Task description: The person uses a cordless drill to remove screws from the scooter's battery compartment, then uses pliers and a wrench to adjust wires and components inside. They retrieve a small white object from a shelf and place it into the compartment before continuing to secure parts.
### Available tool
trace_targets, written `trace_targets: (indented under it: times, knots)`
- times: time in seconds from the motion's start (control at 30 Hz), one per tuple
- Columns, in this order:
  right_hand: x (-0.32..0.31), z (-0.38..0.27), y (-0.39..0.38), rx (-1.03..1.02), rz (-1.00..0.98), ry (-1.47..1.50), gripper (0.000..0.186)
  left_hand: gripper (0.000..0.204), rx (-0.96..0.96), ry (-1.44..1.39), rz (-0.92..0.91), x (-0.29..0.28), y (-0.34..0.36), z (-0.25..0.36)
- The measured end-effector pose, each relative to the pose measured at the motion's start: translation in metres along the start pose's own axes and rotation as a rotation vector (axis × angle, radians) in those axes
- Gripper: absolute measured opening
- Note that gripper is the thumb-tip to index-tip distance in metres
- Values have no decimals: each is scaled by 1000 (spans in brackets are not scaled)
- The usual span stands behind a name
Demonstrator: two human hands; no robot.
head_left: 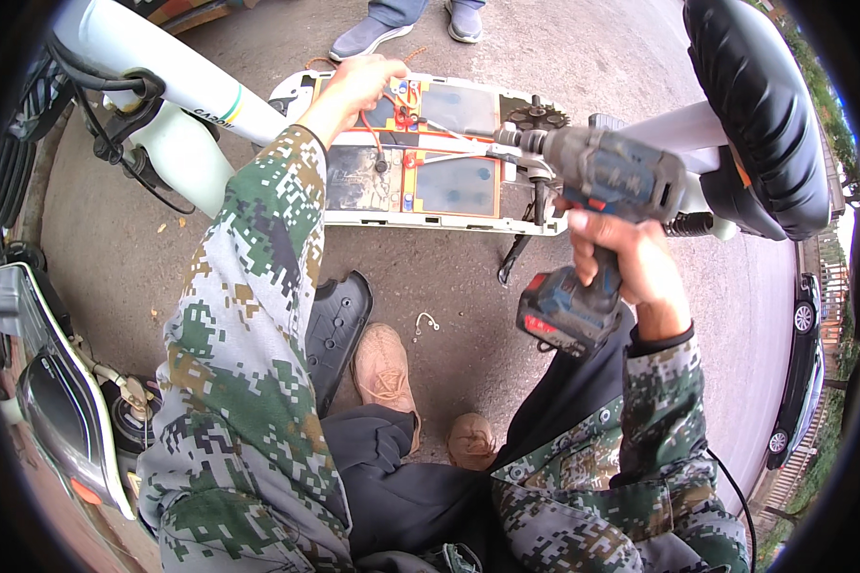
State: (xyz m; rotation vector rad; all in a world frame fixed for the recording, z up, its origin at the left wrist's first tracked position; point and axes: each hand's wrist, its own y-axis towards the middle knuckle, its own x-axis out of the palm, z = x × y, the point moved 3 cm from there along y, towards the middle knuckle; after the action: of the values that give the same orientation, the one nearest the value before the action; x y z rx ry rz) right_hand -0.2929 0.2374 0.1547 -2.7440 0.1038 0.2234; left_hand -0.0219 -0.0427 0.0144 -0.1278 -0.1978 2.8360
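A white electric scooter lies in front of me with its footboard compartment (354, 218) uncovered, showing grey battery blocks (457, 183) and red wires (389, 113). My left hand (358, 81) reaches to the far side of the compartment and grips the red wires there. My right hand (631, 258) holds a blue cordless drill (607, 177) by its handle. The drill's nose points left at the right end of the compartment, beside a small sprocket (535, 116).
A black plastic cover (336, 329) lies on the concrete beside my tan shoes (385, 368). Another person's grey shoes (368, 36) stand beyond the scooter. A black seat (760, 105) is at the right, a second vehicle (57, 392) at the left, parked cars (801, 372) far right.
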Motion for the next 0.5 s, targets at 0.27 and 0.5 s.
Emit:
trace_targets:
  times: [0.27, 0.5]
  knots:
    - [6, 52, -16, 55, -66, 64, 25, 27, 194, 1054, 43, 39, -7, 13]
    - [13, 74, -21, 15, -96, 45, 25, 27, 270, 1044, 48, 45, 4, 22]
